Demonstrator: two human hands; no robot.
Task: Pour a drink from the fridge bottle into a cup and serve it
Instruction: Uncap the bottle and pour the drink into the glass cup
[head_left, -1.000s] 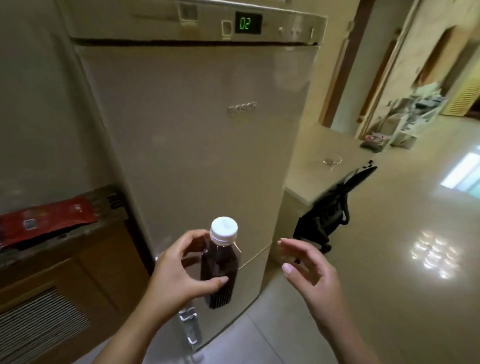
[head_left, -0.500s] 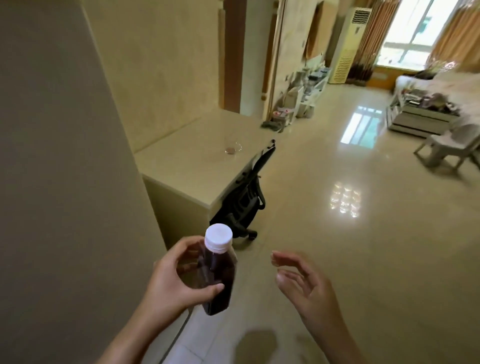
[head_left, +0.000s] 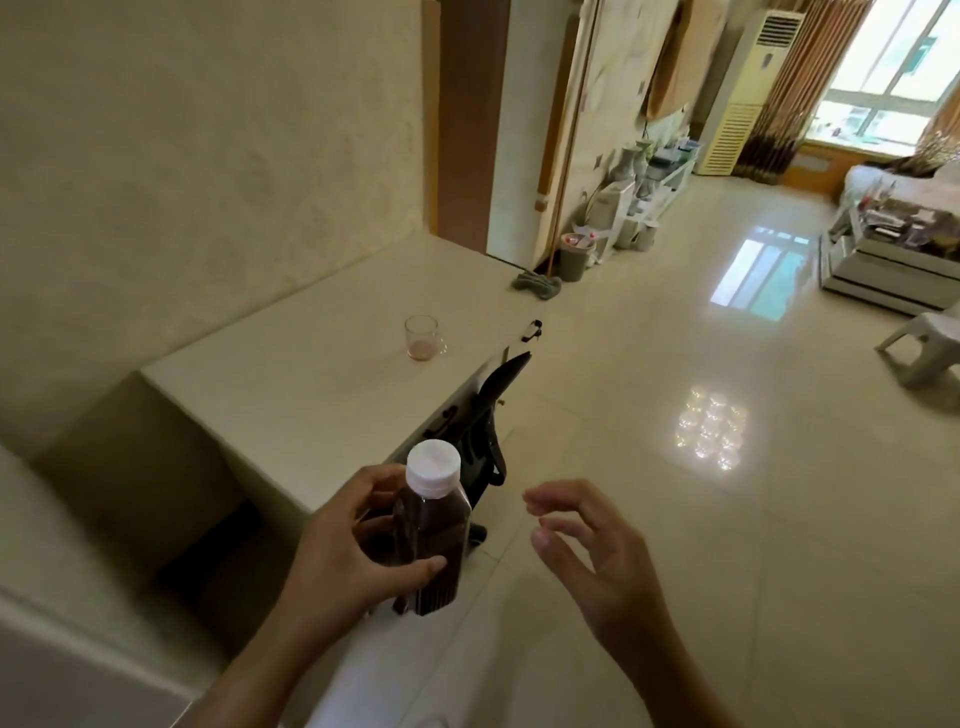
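Fingers of the left hand are wrapped round the middle of the bottle, thumb pressed across the front, so it's a proper grip, bottle roughly upright and held in the air in front of the body. The right hand is empty, fingers spread and loosely curled, hovering just beside the bottle without touching it.

The bottle's clear plastic, filled nearly to the neck with a dark reddish-brown drink, and the white cap sits on top. The cup is a small clear glass standing upright on the pale counter, well apart from the bottle, with just a little pinkish residue at the bottom.

The cup sits toward the counter's floor-side edge, with bare surface all round it. A black chair is tucked against that edge, between the hands and the cup. To the right the glossy tiled floor is wide open, with a mop and a small bin back by the wall.
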